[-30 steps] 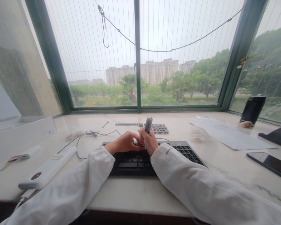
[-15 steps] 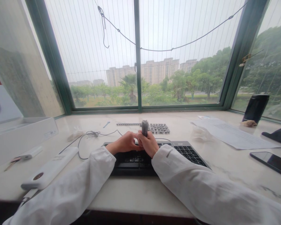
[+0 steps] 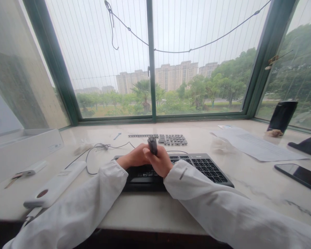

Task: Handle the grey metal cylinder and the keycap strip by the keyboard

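Observation:
A black keyboard [image 3: 209,169] lies in front of me, with many bare key sockets where caps are off. Over its left half, my right hand [image 3: 161,162] is wrapped round a dark grey, stubby handle [image 3: 152,145] with a notched end, tilted a little to the left. My left hand [image 3: 136,156] is closed against the right one. Its fingertips are hidden, and I cannot make out what they pinch. Whatever the lower end of the handle touches is also covered by my hands. Loose keycaps [image 3: 172,139] lie in rows behind the keyboard.
A white power strip [image 3: 55,185] and a coiled cable [image 3: 103,147] are on the left, near a white box [image 3: 41,145]. On the right are a paper sheet [image 3: 256,143], a crumpled plastic bag [image 3: 223,146], a phone [image 3: 299,176] and a black cylinder [image 3: 282,117].
The handle's top has moved left and tipped over slightly from upright. My right hand has turned and shifted a little left with it, while the left hand stays nearly in place.

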Demonstrator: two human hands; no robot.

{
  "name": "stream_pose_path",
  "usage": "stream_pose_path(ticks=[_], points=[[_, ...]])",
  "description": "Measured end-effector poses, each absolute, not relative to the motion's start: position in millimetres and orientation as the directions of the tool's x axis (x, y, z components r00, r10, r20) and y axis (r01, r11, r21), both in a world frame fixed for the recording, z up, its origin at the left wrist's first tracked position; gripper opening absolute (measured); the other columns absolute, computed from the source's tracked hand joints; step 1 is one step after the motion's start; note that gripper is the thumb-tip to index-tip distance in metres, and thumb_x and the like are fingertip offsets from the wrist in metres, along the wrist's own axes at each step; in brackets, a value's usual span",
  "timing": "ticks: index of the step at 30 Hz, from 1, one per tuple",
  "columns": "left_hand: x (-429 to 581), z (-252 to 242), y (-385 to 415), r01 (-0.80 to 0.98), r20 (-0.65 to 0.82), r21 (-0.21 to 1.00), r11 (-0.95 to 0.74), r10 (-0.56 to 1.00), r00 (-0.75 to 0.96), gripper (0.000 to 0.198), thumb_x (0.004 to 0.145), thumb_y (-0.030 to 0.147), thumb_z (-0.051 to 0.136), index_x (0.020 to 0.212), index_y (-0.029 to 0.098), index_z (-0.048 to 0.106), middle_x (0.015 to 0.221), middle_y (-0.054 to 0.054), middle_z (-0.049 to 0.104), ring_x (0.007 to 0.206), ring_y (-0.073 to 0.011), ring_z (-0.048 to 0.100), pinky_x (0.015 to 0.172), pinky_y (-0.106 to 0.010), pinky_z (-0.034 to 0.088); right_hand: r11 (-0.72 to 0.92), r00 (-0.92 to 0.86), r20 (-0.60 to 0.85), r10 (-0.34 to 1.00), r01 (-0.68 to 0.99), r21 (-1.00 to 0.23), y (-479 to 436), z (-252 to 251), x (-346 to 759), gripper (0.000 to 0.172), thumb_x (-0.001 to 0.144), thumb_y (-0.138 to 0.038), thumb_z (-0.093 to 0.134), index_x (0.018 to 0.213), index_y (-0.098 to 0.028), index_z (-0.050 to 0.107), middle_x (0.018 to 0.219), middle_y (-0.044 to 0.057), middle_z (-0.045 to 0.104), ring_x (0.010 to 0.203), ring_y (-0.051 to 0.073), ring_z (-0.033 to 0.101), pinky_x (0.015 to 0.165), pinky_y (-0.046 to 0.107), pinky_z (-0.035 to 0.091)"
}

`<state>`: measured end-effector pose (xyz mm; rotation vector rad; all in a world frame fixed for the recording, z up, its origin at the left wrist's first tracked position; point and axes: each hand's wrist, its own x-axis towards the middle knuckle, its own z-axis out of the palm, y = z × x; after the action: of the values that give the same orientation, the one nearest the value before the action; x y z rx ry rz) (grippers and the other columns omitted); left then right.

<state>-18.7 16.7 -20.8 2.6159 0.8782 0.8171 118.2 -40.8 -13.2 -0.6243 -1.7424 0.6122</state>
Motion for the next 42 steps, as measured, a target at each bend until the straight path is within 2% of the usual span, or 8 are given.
stream_pose_path(ticks=[4,7,12,15,23,33,35,42], points=[[-14.7,-16.3,8.9,0.471,0.432,0.315,-0.824,0.567,0.702,0.018,0.073,0.032,0.068,0.074,0.014,0.067,0.072,-0.001,0.067,0.062,-0.0108,0.056,0.062,-0.021,0.045,0.647,-0.047,0.648,0.76,0.139,-0.75,-30.0,-2.4,131.6,0.035,0.082,-0.038,0.045,0.055,-0.02,0.033,0.049,-0.005,0.034,0.051,0.01,0.035,0.052,0.024,0.028],[-14.0,-9.5,2.2,0.475,0.439,0.268,-0.838,0.545,0.714,0.014,0.076,0.03,0.066,0.077,0.016,0.068,0.075,0.0,0.069,0.065,-0.0105,0.059,0.066,-0.022,0.046,0.541,0.023,0.572,0.82,0.295,-0.787,-17.2,12.1,151.7,0.035,0.081,-0.04,0.046,0.055,-0.02,0.035,0.048,-0.005,0.035,0.05,0.01,0.035,0.051,0.025,0.026],[-17.2,-1.9,0.6,0.548,0.54,0.19,-0.814,0.553,0.635,0.01,0.076,0.027,0.066,0.079,0.018,0.067,0.077,0.0,0.07,0.068,-0.0117,0.062,0.072,-0.024,0.048,0.345,-0.096,0.359,0.928,0.582,-0.736,5.0,20.7,182.4,0.04,0.082,-0.05,0.047,0.058,-0.018,0.051,0.056,0.001,0.054,0.055,0.013,0.047,0.054,0.026,0.03],[-18.8,-1.7,1.9,0.588,0.579,0.148,-0.795,0.551,0.6,0.008,0.076,0.026,0.064,0.08,0.018,0.065,0.081,-0.001,0.07,0.074,-0.0138,0.064,0.074,-0.025,0.049,0.338,-0.199,0.278,0.94,0.661,-0.67,12.7,13.5,187.6,0.04,0.079,-0.052,0.052,0.063,-0.017,0.062,0.061,0.003,0.059,0.061,0.015,0.053,0.058,0.026,0.033],[-17.9,-4.2,0.9,0.645,0.587,0.061,-0.762,0.55,0.594,0.008,0.076,0.026,0.063,0.08,0.019,0.061,0.089,-0.004,0.069,0.079,-0.0175,0.065,0.074,-0.029,0.05,0.364,-0.311,0.196,0.93,0.699,-0.616,6.9,4.6,179.3,0.031,0.069,-0.047,0.067,0.067,-0.017,0.071,0.056,0.001,0.06,0.063,0.016,0.057,0.06,0.025,0.037],[-15.8,-6.6,4.3,0.642,0.587,0.088,-0.762,0.56,0.585,0.012,0.079,0.031,0.062,0.083,0.02,0.063,0.089,-0.003,0.069,0.077,-0.0153,0.064,0.073,-0.026,0.048,0.36,-0.312,0.184,0.932,0.743,-0.564,11.8,2.9,181.2,0.029,0.075,-0.045,0.062,0.071,-0.018,0.071,0.063,0.003,0.063,0.067,0.017,0.061,0.059,0.024,0.039],[-17.6,-7.8,7.8,0.673,0.588,0.084,-0.735,0.582,0.562,0.013,0.08,0.032,0.061,0.084,0.02,0.064,0.088,-0.002,0.069,0.074,-0.0149,0.064,0.073,-0.026,0.048,0.34,-0.276,0.199,0.94,0.794,-0.505,12.8,3.4,183.4,0.033,0.08,-0.046,0.055,0.076,-0.018,0.072,0.071,0.006,0.067,0.07,0.019,0.063,0.061,0.026,0.041],[-27.8,-5.0,16.6,0.787,0.57,0.067,-0.613,0.671,0.474,0.017,0.081,0.036,0.06,0.088,0.022,0.066,0.093,-0.001,0.07,0.082,-0.0184,0.065,0.076,-0.028,0.047,0.272,-0.25,0.218,0.944,0.959,-0.081,10.0,4.8,191.4,0.027,0.079,-0.035,0.055,0.092,-0.017,0.071,0.092,0.016,0.069,0.084,0.029,0.066,0.067,0.036,0.049]])
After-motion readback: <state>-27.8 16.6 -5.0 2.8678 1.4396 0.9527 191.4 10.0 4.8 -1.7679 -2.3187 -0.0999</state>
